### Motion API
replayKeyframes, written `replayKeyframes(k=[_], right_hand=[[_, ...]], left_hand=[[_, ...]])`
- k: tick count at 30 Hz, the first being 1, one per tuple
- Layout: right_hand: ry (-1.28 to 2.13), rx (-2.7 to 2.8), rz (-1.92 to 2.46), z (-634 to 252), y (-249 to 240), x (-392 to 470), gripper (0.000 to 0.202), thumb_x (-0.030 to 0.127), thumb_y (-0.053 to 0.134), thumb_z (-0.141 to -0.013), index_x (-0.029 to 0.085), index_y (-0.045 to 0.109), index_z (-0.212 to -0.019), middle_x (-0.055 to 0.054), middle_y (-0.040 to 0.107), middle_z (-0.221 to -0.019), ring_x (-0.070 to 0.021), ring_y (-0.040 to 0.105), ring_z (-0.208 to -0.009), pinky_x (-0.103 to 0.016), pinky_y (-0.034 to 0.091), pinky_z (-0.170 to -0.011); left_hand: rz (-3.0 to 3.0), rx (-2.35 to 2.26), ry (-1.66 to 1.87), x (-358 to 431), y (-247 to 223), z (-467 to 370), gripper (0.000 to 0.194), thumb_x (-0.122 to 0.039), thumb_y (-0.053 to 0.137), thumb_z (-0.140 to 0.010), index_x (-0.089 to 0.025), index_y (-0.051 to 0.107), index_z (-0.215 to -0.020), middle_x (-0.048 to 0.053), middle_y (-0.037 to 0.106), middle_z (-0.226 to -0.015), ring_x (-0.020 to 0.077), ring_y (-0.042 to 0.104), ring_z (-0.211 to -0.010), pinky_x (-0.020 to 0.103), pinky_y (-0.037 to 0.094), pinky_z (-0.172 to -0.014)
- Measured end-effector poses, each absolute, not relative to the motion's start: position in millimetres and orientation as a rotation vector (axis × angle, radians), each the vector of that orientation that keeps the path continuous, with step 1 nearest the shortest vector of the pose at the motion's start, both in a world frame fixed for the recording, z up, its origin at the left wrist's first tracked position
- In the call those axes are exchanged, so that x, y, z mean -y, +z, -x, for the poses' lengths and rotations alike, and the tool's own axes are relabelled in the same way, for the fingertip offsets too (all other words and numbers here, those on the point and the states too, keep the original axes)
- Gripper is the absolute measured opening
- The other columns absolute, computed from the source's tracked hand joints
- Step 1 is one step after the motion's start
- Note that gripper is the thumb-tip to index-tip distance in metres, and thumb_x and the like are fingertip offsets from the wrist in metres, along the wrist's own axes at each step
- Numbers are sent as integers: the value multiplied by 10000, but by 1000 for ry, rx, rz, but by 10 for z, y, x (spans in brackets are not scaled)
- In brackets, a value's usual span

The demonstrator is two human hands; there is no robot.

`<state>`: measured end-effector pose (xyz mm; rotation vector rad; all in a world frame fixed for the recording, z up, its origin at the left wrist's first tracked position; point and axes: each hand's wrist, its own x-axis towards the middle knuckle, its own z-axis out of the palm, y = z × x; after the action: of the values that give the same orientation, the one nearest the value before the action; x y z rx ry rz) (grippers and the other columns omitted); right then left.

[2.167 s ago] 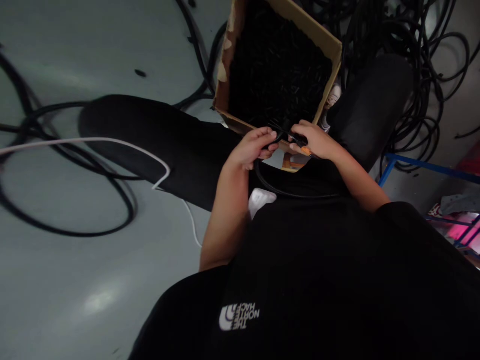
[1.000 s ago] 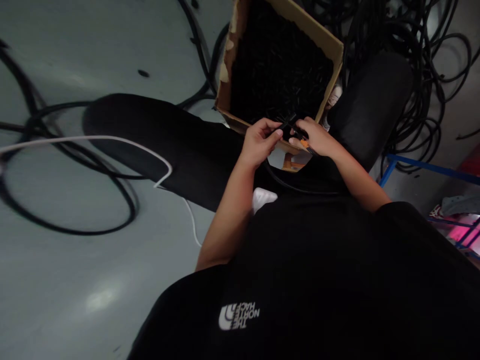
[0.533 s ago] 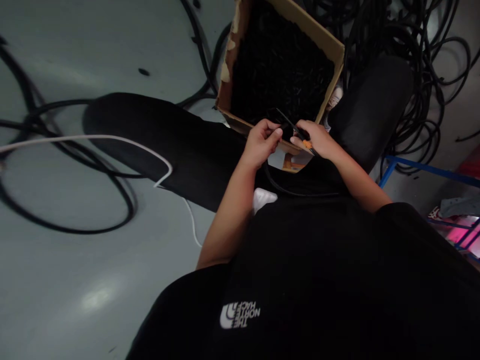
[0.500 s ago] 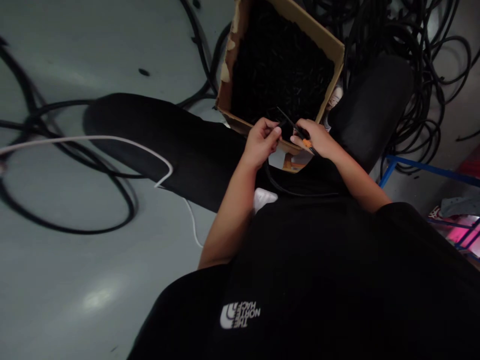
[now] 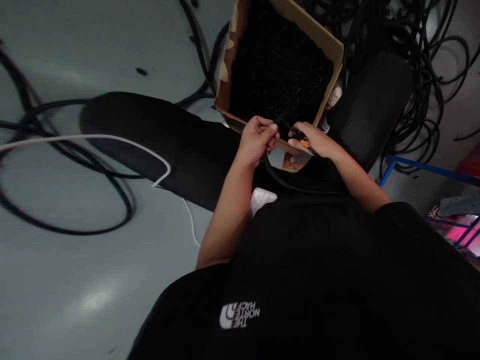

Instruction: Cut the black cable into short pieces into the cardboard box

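Note:
My left hand (image 5: 258,136) is closed on a black rubber strip (image 5: 279,181), pinching it near its end over the box's near rim. From below the fist the strip curves down and right across my lap. In my right hand (image 5: 313,138) are scissors (image 5: 305,144) with orange on the handle, their dark blades pointing up and left at the strip's end. How far the blades are apart cannot be made out against the dark pieces. Below both hands stands a cardboard box (image 5: 339,60) holding many short black pieces (image 5: 281,65).
Tangled black strips (image 5: 408,100) lie on the floor at the right, with more loops (image 5: 86,232) at the left. A white cable (image 5: 112,138) crosses my left leg. A blue metal frame (image 5: 431,167) stands at the right. One loose black piece (image 5: 141,71) lies on the floor.
My left hand has shifted slightly left, and the strip below it bows out more. The scissors' blades have turned a little and sit lower by the strip's end.

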<state>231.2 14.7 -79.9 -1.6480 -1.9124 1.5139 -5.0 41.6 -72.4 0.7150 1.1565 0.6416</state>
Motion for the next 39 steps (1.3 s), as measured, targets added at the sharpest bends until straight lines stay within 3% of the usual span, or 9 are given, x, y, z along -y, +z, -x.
replayKeyframes(k=[5, 12, 16, 22, 25, 31, 36, 39], right_hand=[[1532, 1876, 1693, -2292, -649, -188, 470, 692, 781, -1132, 225, 767, -1185, -107, 794, -1187, -281, 699, -1078, -434, 602, -1035], [1478, 1847, 1754, -2309, -388, -205, 425, 638, 763, -1123, 214, 790, -1129, -60, 782, -1004, -278, 716, -1027, -410, 563, -961], [1498, 1866, 1781, -2314, -418, -181, 344, 566, 788, -1115, 223, 790, -1139, -73, 791, -1029, -276, 718, -1008, -422, 574, -956], [1445, 1956, 1786, -2319, -480, -133, 229, 418, 860, -1087, 244, 787, -1216, -98, 737, -1237, -285, 702, -1080, -440, 596, -1002], [1432, 1955, 1830, -2331, -484, -142, 202, 383, 869, -1088, 239, 806, -1215, -101, 720, -1230, -292, 689, -1074, -442, 590, -1001], [1416, 1997, 1894, -2336, -398, -194, 215, 362, 879, -1082, 216, 841, -1236, -101, 756, -1166, -316, 721, -1114, -435, 578, -1037], [1467, 2001, 1894, -2329, -340, -210, 177, 299, 873, -1076, 204, 853, -1224, -118, 800, -1185, -307, 745, -1099, -434, 564, -1050], [1504, 1992, 1806, -2341, -379, -202, 165, 316, 850, -1098, 216, 829, -1228, -106, 808, -1200, -294, 754, -1128, -413, 564, -1065]], left_hand=[[-756, -1131, 549, -409, -670, 17, 548, -430, 1078, -971, -274, 554, -975, -43, 673, -755, 101, 465, -507, 246, 314, -492], [-765, -1154, 609, -393, -710, -16, 637, -500, 1135, -903, -282, 545, -1007, -83, 562, -720, 91, 443, -512, 233, 316, -511], [-813, -1173, 612, -364, -780, 26, 622, -556, 1112, -906, -285, 563, -1013, -65, 623, -734, 107, 477, -523, 236, 307, -510], [-833, -1075, 508, -326, -819, 95, 610, -529, 1132, -884, -271, 585, -969, -20, 677, -765, 124, 524, -529, 255, 349, -509], [-854, -1076, 516, -314, -904, 102, 662, -632, 1118, -895, -275, 569, -991, -32, 669, -760, 121, 536, -520, 247, 360, -516], [-951, -1011, 555, -283, -1182, 117, 824, -986, 932, -899, -295, 512, -1054, -67, 619, -745, 98, 477, -435, 240, 308, -466], [-978, -955, 556, -307, -1167, 142, 851, -1025, 910, -877, -301, 485, -1011, -74, 601, -715, 78, 345, -413, 247, 258, -433], [-1103, -1004, 607, -315, -1081, 139, 779, -966, 914, -924, -297, 524, -1006, -65, 589, -711, 121, 449, -481, 268, 372, -478]])
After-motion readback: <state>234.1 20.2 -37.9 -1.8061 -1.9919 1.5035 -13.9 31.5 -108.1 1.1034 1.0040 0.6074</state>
